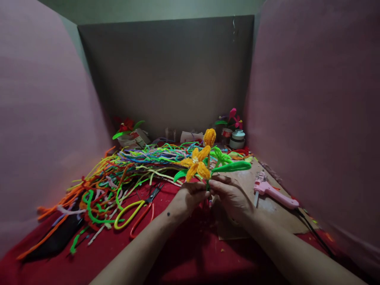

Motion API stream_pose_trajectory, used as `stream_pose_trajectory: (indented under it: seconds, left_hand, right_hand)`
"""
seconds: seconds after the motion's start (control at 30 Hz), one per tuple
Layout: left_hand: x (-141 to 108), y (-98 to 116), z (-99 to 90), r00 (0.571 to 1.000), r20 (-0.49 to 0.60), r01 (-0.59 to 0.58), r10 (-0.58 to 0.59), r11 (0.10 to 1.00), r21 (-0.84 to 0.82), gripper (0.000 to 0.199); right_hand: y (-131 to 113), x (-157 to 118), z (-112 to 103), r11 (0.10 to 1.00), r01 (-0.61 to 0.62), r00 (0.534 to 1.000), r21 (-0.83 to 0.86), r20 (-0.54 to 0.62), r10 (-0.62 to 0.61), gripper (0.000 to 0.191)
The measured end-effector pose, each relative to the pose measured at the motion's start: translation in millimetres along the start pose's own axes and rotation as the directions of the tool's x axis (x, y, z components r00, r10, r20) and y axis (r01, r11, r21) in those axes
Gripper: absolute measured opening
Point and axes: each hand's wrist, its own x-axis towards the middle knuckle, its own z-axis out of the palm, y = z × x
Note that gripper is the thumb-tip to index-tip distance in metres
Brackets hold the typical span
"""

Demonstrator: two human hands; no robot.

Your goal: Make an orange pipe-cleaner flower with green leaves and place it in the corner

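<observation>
Both hands meet at the stem of a pipe-cleaner flower [196,161], held upright in the middle of the view. It has an open orange bloom, an orange bud [209,137] above it and green leaves [233,166] to either side. My left hand [191,198] pinches the green stem [208,184] from the left, below the bloom. My right hand [230,194] closes on the same stem from the right, its fingertips close to the left ones. The stem's lower end is mostly hidden by the hands.
Many coloured pipe cleaners [142,156] heap at left and back. Scissors [139,213] with yellow and red handles lie left on the red cloth [190,253]. A pink glue gun [274,192] rests on cardboard [285,215] at right. Finished flowers [127,126] and a white jar [237,138] stand behind.
</observation>
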Motion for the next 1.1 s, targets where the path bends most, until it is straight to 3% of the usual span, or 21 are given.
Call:
stream_pose_trajectory:
  seconds: [0.23,0.47,0.67,0.77,0.9,1.1]
  left_hand:
    - [1,-8,-1.3,1.000,0.022,-0.007,0.008,0.999,-0.050,0.022]
    - [-4,-7,-6.1,0.989,0.146,-0.003,0.005,1.000,-0.012,0.020]
    - [-9,-4,-6.0,0.964,0.264,0.019,0.007,0.995,-0.095,0.016]
    - [-10,-5,-4.9,0.982,0.187,-0.004,0.020,0.996,-0.086,0.014]
    - [-9,5,0.7,0.996,-0.014,-0.086,0.085,0.995,-0.044,0.015]
    - [-5,16,-4.8,0.947,-0.280,-0.130,0.154,0.986,0.105,0.015]
  right_hand:
    - [5,5,-2,0.990,-0.054,0.998,0.128,0.031,0.051,0.016]
    - [10,6,-5,0.976,-0.144,0.988,0.161,0.070,0.135,0.017]
    - [9,5,-7,0.969,-0.175,0.982,0.175,0.102,0.159,0.022]
    - [9,3,-3,0.971,-0.162,0.984,0.175,0.107,0.145,0.017]
    - [2,3,2,0.991,-0.062,0.998,0.120,0.009,0.062,0.013]
    - [-23,11,-13,0.993,0.087,0.971,0.085,-0.232,-0.065,0.013]
